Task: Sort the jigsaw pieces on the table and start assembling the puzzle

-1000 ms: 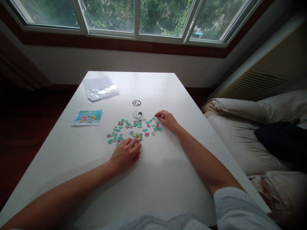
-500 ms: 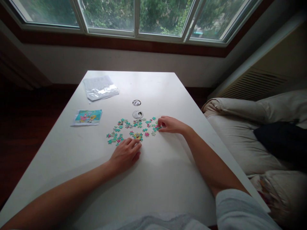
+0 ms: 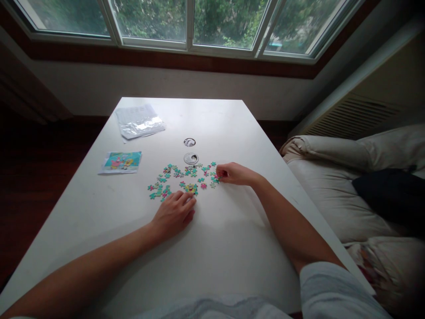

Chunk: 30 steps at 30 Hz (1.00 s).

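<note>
Small green, teal, pink and yellow jigsaw puzzle pieces (image 3: 172, 170) lie scattered on the white table (image 3: 212, 266). A few yellow pieces (image 3: 190, 188) are grouped close together, some apparently joined. My left hand (image 3: 175, 210) rests at the near side of this yellow group, fingers curled, fingertips at its lower edge. Anything beneath those fingers is hidden. At the right end of the scatter, my right hand (image 3: 234, 173) pinches thumb and fingers together on a jigsaw puzzle piece (image 3: 217, 178), mostly covered by the fingertips. A lone pink piece (image 3: 203, 186) lies between the hands.
A picture card (image 3: 121, 162) with cartoon figures lies to the left. Behind it are papers in a clear plastic sleeve (image 3: 139, 122). Two round grommets (image 3: 191, 158) sit beyond the pieces. A beige sofa (image 3: 318, 177) with a dark cloth stands right of the table.
My right hand has shifted slightly left, and its thumb and fingers have closed together over the pieces there. The left hand stays in place.
</note>
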### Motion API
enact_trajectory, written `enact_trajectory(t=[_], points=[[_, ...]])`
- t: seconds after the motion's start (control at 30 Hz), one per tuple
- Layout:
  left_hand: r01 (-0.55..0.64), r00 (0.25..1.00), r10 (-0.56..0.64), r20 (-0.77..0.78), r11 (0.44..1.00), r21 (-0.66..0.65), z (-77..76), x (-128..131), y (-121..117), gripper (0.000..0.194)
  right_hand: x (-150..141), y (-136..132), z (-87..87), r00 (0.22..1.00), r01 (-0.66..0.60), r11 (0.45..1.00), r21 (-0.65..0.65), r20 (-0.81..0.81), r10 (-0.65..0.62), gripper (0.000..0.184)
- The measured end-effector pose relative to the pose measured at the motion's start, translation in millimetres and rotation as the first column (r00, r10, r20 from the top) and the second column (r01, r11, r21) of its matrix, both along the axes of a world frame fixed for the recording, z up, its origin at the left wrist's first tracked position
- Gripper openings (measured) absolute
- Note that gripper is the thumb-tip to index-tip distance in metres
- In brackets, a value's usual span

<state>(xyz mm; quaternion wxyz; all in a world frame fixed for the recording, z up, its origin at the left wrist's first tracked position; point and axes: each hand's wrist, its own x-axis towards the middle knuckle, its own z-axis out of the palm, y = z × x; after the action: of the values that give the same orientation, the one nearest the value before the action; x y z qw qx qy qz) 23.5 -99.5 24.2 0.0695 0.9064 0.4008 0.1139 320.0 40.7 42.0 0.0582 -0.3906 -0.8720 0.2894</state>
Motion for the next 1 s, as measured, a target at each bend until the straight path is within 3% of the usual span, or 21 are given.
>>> enact_trajectory(t=[0.33, 0.67, 0.8, 0.9, 1.0], points=[[-0.001, 1.0, 0.002, 0.013, 1.0, -0.007, 0.4, 0.2, 0.5, 0.025, -19.5, -9.3, 0.5, 0.977, -0.098, 0.987, -0.129, -0.201, 0.071, 0.019], [0.003, 1.0, -0.003, 0.012, 1.0, -0.007, 1.1, 0.2, 0.0, 0.024, 3.4, 1.5, 3.2, 0.999, 0.03, 0.997, -0.078, 0.026, -0.028, 0.016], [-0.001, 1.0, 0.001, -0.006, 1.0, -0.002, 1.0, 0.5, 0.3, 0.024, 7.9, 3.5, 6.1, 0.998, 0.051, 0.999, -0.014, 0.025, -0.05, 0.014], [0.002, 1.0, -0.002, -0.015, 1.0, -0.005, 0.7, -0.3, 0.5, 0.024, 4.7, 1.3, 9.9, 1.0, 0.014, 0.999, 0.042, -0.007, -0.013, 0.015], [0.002, 1.0, -0.002, -0.011, 1.0, -0.006, 0.2, -0.8, 0.7, 0.025, -0.8, -2.6, 9.6, 0.998, -0.066, 0.998, 0.009, -0.015, 0.067, 0.016]])
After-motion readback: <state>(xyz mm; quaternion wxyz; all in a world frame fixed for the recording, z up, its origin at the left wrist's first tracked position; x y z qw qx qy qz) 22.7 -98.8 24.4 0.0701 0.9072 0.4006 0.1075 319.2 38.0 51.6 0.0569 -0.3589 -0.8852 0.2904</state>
